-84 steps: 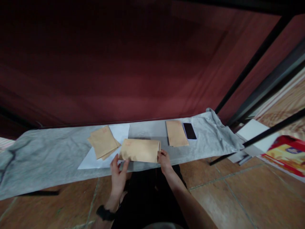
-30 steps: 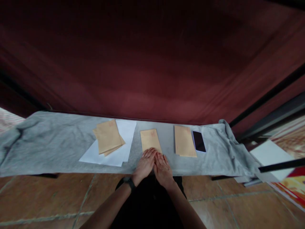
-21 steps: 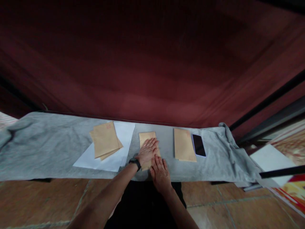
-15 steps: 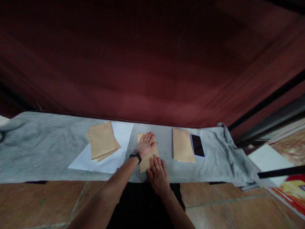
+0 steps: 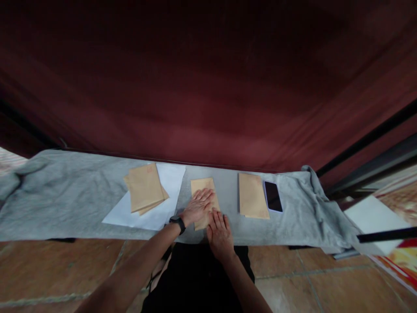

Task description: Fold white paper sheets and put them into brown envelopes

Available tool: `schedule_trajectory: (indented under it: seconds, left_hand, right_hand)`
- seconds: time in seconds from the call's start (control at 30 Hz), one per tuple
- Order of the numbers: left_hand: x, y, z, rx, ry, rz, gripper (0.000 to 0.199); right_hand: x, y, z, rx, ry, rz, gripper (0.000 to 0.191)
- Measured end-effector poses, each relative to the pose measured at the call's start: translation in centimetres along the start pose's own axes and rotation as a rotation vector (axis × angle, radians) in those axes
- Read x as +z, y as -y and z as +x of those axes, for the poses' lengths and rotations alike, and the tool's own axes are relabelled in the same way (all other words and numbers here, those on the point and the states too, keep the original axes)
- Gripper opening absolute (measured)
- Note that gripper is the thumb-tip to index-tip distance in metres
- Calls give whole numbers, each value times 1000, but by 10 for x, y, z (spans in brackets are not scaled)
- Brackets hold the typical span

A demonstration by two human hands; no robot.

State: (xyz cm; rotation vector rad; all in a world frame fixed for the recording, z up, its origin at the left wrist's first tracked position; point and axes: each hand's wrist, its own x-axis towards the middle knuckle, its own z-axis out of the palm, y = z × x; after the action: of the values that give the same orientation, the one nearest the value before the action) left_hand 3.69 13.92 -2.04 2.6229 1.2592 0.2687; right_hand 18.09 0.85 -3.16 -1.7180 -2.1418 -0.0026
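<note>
A tan paper envelope [image 5: 202, 184] lies flat on the grey cloth in front of me. My left hand [image 5: 197, 206], with a dark watch on its wrist, rests palm down across the envelope's middle, fingers stretched out. Lower down, my right hand [image 5: 220, 231] lies palm down with its fingertips on the envelope's right edge. Both hands are open and grip nothing. They hide the middle and lower right of the envelope.
Several brown envelopes [image 5: 145, 188] are stacked on white paper [image 5: 128, 215] at left. More brown envelopes [image 5: 253, 195] lie at right, beside a phone [image 5: 273, 196]. Grey cloth [image 5: 81, 195] covers the narrow table. A dark red panel [image 5: 208, 108] rises behind it.
My left hand has slid down the envelope toward me, uncovering its top end. My right hand has stayed near the lower right edge. The whole view has shifted slightly.
</note>
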Motion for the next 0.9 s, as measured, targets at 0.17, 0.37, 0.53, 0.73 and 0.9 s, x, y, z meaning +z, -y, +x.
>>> schedule_trajectory:
  seconds: [0.17, 0.37, 0.53, 0.73, 0.9]
  left_hand:
    - [-3, -15, -35, 57, 24, -57, 53]
    - [-7, -33, -71, 84, 27, -11, 59]
    - [-12, -44, -101, 167, -29, 72, 69]
    - [-12, -40, -120, 217, -18, 137, 71]
    - [-7, -34, -123, 210, -11, 144, 71]
  right_hand:
    - [4, 3, 0, 36, -19, 9, 45]
    - [4, 2, -2, 36, -38, 28, 48]
    - [3, -2, -3, 5, 1, 25, 49]
    - [5, -9, 0, 43, -8, 68, 49]
    - [6, -20, 2, 29, -21, 103, 49]
